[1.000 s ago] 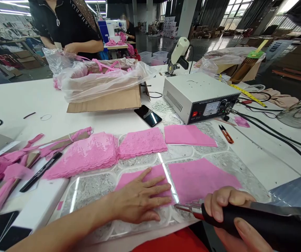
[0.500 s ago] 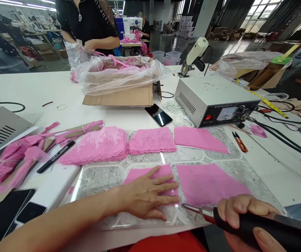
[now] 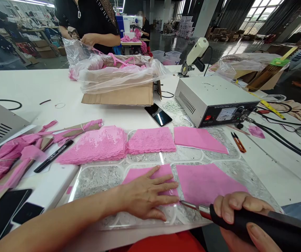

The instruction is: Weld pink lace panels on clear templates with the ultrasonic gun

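My left hand (image 3: pixel 147 192) lies flat with its fingers spread on a pink fabric piece (image 3: pixel 134 174), on a marbled, clear-covered mat (image 3: pixel 98 180). My right hand (image 3: pixel 245 213) is wrapped round a black handpiece with a pointed metal tip (image 3: pixel 276 224). That tip is at the lower right edge of the piece under my left hand, close to the fingertips. Just right of it, a second pink fabric piece (image 3: pixel 208 183) lies flat. Behind are a pink lace stack (image 3: pixel 100 145), a smaller lace stack (image 3: pixel 152 140) and a plain pink stack (image 3: pixel 199 139).
A grey control box (image 3: pixel 216 98) with a dial and cables stands back right, near orange thread snips (image 3: pixel 238 142). A phone (image 3: pixel 158 114) lies before a plastic-lined carton (image 3: pixel 119 98). Another person (image 3: pixel 87 24) stands behind it. A black marker (image 3: pixel 53 155) lies left.
My right hand has shifted slightly left, bringing the handpiece's tip closer to my left fingertips. My left hand stays in place. The other person's hands have moved a little at the plastic.
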Demonstrator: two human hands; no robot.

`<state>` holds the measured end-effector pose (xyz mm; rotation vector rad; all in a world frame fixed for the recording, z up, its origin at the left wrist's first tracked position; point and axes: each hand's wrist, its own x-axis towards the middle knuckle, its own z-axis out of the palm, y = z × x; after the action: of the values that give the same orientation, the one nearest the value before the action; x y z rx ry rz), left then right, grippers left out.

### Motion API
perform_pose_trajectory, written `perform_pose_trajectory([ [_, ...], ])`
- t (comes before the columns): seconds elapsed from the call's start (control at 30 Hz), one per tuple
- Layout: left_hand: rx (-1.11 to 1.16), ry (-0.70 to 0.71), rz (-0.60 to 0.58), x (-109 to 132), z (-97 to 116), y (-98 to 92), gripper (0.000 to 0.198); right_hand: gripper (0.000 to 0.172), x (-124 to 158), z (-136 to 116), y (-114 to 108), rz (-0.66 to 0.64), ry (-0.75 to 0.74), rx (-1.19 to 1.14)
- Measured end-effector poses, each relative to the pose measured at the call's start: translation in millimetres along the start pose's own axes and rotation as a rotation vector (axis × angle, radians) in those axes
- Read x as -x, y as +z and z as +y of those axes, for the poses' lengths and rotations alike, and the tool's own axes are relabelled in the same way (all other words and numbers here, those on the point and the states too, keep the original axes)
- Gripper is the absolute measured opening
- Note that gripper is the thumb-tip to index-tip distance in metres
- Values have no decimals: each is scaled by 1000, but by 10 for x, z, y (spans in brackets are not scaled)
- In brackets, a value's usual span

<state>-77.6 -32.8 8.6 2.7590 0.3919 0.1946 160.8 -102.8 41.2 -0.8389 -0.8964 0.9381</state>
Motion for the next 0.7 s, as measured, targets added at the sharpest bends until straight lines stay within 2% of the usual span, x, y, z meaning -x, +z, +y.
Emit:
perform_pose_trajectory([
  [0.37,12,7,-7,5,-8,-3,51,22,-22,-8,-16,-71,-4,24],
  [0.5,13,-4,-45,-13,1,-22,51,21,-20,-4,-3,-71,0,20],
  [0.6,18,-35,-60,-11,28,-119,45,18,-6,17,-21,-22,26,20],
  [0.7,5,-100,-20,87,57,-276,41,15,18,35,-85,70,50,-24],
])
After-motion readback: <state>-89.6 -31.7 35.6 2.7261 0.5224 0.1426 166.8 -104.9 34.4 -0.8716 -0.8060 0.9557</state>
